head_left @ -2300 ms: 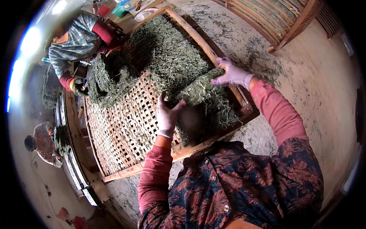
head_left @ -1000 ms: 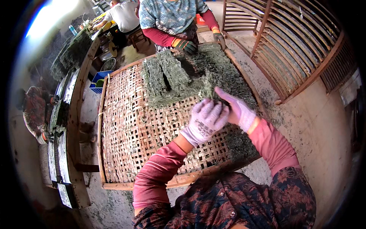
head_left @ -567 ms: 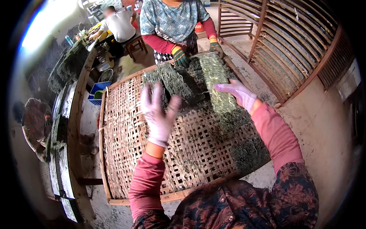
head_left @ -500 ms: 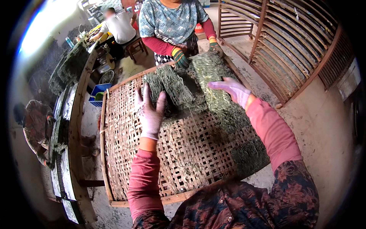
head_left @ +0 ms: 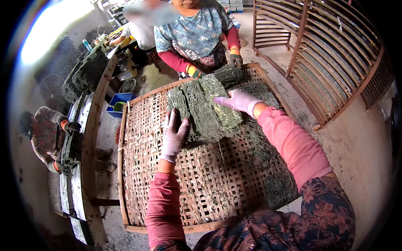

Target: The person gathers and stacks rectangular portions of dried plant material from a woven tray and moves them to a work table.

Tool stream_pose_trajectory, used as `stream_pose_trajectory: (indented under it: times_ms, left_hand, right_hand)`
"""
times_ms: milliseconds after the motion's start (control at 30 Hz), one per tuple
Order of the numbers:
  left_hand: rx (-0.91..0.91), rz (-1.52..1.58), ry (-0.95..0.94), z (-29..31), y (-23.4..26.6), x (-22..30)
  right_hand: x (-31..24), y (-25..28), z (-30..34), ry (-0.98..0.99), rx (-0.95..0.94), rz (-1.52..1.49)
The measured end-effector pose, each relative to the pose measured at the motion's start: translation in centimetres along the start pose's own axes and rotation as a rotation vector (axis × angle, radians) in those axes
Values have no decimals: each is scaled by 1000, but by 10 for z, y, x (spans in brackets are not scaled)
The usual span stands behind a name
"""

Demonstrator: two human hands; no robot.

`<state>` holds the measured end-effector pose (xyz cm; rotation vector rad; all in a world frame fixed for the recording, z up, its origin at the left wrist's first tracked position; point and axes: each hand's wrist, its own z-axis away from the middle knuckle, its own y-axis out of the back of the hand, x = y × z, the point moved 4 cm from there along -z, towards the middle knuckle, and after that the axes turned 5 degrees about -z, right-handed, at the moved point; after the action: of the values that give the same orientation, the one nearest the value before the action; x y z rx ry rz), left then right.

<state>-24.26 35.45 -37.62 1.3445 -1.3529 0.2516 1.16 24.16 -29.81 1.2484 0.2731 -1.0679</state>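
Two slabs of matted dark-green strands, looking like dried seaweed, lie side by side over a woven tray: a darker slab on the left and a paler one on the right. My left hand, in a pale lilac glove, touches the darker slab's left edge, its fingers stretched and thumb apart. On the right, my gloved right hand grips the paler slab's edge, thumb on top; its other fingers are partly hidden. Opposite me, a co-worker's gloved hand is at the slabs' far end, the other hand beside a dark bundle.
The wood-framed woven tray spans the middle, with more dark slabs along its right side. A slatted wooden rack stands at right. Left are a long bench, a blue crate and another worker.
The paler slab, blurred before, now lies against the darker one. My right hand has moved left with it; my left hand now meets the darker slab's edge. The co-worker's left-side hand has drawn back slightly.
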Motion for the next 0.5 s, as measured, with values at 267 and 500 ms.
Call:
stream_pose_trajectory:
  times_ms: [267, 500]
  left_hand:
    - [-42, -340, -27, -8, -11, 29]
    - [221, -354, -212, 23, 0, 78]
  right_hand:
    - [34, -27, -28, 220, 257, -268]
    - [49, 37, 33, 387, 472, -395]
